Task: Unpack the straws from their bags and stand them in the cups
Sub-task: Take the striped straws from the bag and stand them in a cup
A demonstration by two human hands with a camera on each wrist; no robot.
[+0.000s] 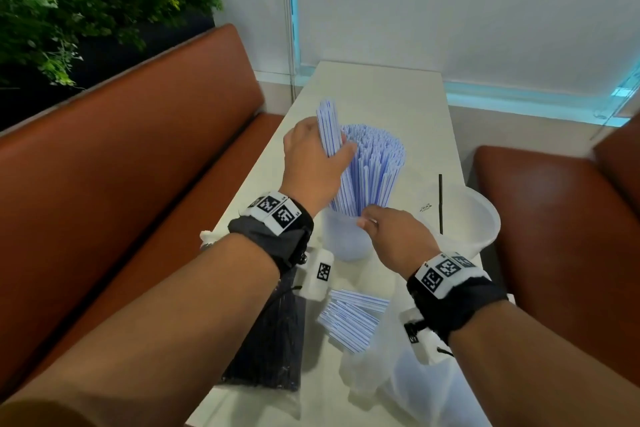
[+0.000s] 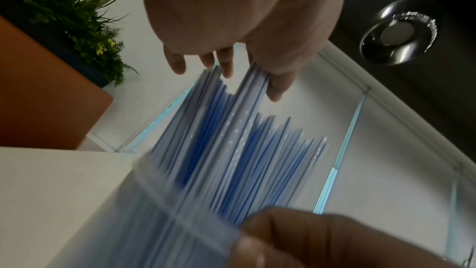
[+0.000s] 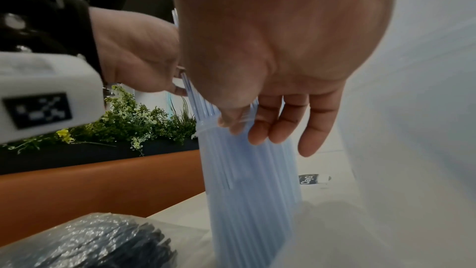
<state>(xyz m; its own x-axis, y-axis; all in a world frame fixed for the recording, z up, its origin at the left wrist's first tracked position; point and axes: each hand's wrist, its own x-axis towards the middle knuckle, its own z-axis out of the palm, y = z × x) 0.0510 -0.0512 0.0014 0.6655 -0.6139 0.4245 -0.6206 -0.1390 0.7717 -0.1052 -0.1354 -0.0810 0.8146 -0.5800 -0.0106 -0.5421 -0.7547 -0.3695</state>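
The left hand (image 1: 313, 158) grips a small bundle of striped straws (image 1: 370, 166), its lower end in the near cup (image 1: 343, 239). The right hand (image 1: 394, 239) pinches that cup's rim. Two cups stand; the far one (image 1: 481, 218) holds one black straw (image 1: 440, 201).

The white table (image 1: 398, 97) carries two translucent cups (image 1: 346, 239), a bagged black bundle (image 1: 270, 340) (near edge) and loose striped straws (image 1: 349, 319).

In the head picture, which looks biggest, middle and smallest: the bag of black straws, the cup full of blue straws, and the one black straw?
1. Bag of black straws, though it lies nearest the camera.
2. Cup full of blue straws, straws included.
3. Single black straw, thinnest by far.
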